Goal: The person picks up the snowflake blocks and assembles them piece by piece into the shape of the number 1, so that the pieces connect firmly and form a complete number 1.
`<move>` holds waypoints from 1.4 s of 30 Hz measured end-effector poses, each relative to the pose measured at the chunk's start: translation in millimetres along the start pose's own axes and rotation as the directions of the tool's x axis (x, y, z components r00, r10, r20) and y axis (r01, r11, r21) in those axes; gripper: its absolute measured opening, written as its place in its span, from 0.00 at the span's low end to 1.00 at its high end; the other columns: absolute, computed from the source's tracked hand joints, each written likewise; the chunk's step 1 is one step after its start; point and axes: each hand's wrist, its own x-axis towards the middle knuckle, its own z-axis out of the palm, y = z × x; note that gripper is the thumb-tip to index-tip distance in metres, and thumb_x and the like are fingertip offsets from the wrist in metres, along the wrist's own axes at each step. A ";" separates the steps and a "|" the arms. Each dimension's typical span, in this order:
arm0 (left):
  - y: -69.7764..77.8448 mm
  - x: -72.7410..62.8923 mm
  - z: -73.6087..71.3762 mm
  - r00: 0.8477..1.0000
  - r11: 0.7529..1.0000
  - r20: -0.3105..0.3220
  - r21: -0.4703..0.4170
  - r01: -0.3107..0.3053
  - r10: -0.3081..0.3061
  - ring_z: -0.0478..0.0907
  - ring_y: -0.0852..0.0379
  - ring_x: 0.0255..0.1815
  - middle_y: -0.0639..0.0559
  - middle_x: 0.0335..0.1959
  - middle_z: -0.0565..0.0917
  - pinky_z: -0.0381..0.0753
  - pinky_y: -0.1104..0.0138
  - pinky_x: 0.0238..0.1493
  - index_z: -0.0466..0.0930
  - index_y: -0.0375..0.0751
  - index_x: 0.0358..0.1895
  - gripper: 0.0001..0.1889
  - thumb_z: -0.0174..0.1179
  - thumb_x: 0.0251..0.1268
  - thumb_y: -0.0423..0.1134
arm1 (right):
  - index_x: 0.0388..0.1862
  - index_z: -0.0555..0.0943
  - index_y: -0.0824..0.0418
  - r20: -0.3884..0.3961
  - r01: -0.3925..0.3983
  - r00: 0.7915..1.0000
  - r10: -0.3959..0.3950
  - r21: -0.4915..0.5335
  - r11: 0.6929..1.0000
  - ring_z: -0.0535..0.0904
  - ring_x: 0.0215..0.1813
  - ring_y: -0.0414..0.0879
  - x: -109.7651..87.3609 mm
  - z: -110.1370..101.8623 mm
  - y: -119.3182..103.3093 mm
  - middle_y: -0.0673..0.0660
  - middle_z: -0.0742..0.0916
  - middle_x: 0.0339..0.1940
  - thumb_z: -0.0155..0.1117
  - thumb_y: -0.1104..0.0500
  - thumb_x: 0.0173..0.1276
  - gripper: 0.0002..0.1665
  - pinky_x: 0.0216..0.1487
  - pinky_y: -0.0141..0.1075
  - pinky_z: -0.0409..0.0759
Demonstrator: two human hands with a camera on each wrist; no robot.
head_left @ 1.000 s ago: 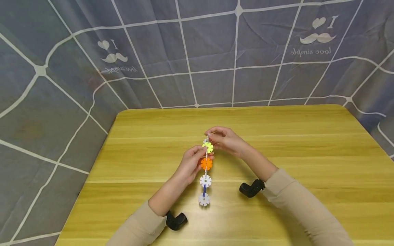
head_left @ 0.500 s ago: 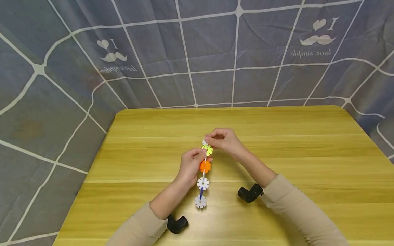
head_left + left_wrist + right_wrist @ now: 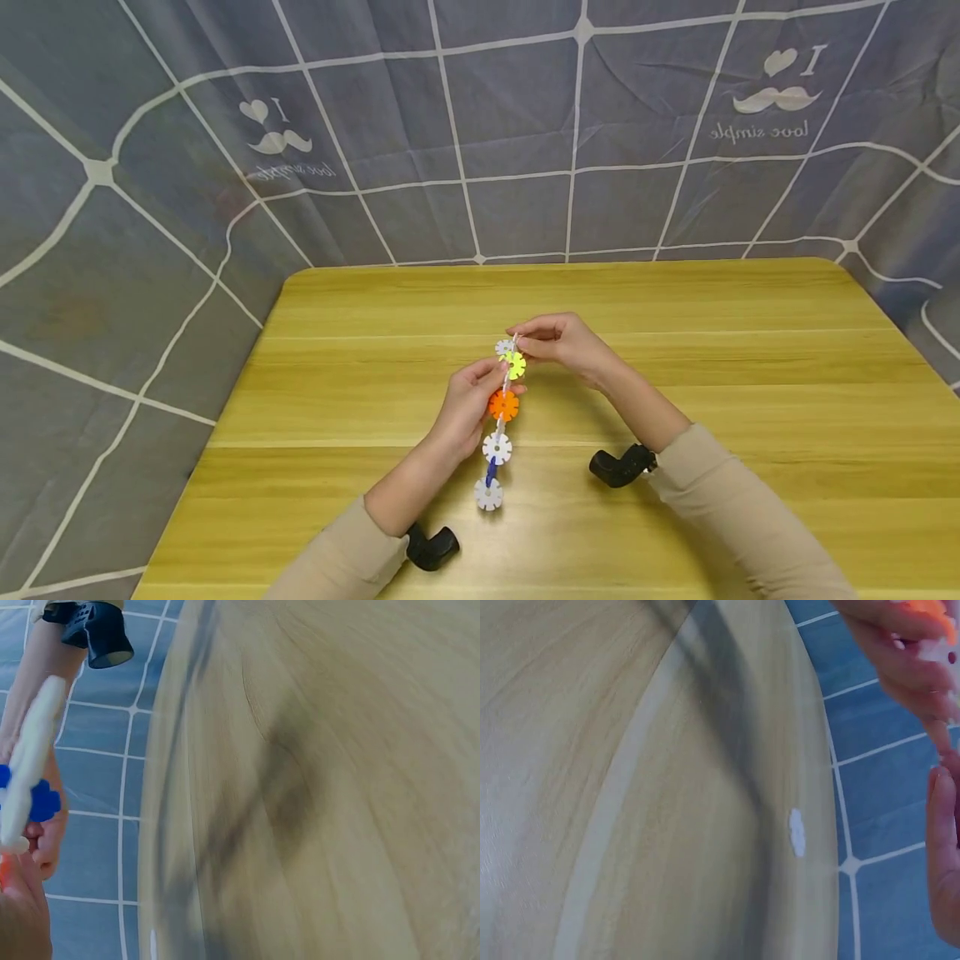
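Note:
A chain of notched plastic discs hangs between my hands over the table in the head view. From the top come a yellow-green disc [image 3: 513, 365], an orange disc [image 3: 503, 406], a white disc [image 3: 497, 448], a blue disc [image 3: 491, 472] seen edge-on and a pale disc [image 3: 488, 494]. White discs seen edge-on join some of them. My left hand [image 3: 468, 402] pinches the chain near the yellow-green disc. Thumb and fingers of my right hand [image 3: 562, 343] pinch a white disc [image 3: 515, 342], edge-on, at the chain's top; whether it is slotted in, I cannot tell.
One loose white disc [image 3: 797, 832] lies on the wooden table [image 3: 667, 825] near its far edge in the right wrist view. Black wrist-mounted devices [image 3: 432, 548] sit at both sleeves. A grey-blue curtain [image 3: 517, 125] with white lines hangs behind and beside the table.
My right hand dips slightly, then shifts a little right with the white disc. The chain's lower end swings slightly left and toward me. My left hand keeps its hold on the chain.

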 end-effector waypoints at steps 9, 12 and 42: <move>0.2 3.6 -2.3 0.999 0.997 0.016 0.075 -0.037 0.036 0.82 0.61 0.30 0.44 0.42 0.77 0.80 0.75 0.31 0.73 0.23 0.53 0.16 0.48 0.71 0.33 | 0.50 0.77 0.75 -0.035 0.052 0.998 -0.056 -0.102 0.993 0.76 0.44 0.47 6.3 -1.6 9.1 0.68 0.81 0.50 0.61 0.68 0.63 0.17 0.44 0.33 0.76; -2.7 5.5 -4.3 0.999 0.996 0.026 0.079 -0.031 0.029 0.82 0.61 0.31 0.43 0.43 0.77 0.80 0.75 0.31 0.71 0.22 0.54 0.16 0.48 0.72 0.33 | 0.50 0.78 0.74 -0.025 0.055 0.998 -0.058 -0.114 0.992 0.76 0.43 0.46 8.4 -0.7 14.8 0.66 0.82 0.49 0.62 0.68 0.63 0.17 0.43 0.33 0.75; -8.6 13.0 -11.0 0.995 0.985 0.000 0.137 0.103 -0.104 0.81 0.63 0.28 0.37 0.56 0.70 0.80 0.75 0.30 0.65 0.26 0.61 0.22 0.46 0.73 0.42 | 0.52 0.78 0.72 0.026 -0.094 0.995 0.098 -0.139 0.986 0.79 0.36 0.43 20.7 0.8 33.4 0.64 0.83 0.45 0.65 0.69 0.60 0.20 0.38 0.37 0.79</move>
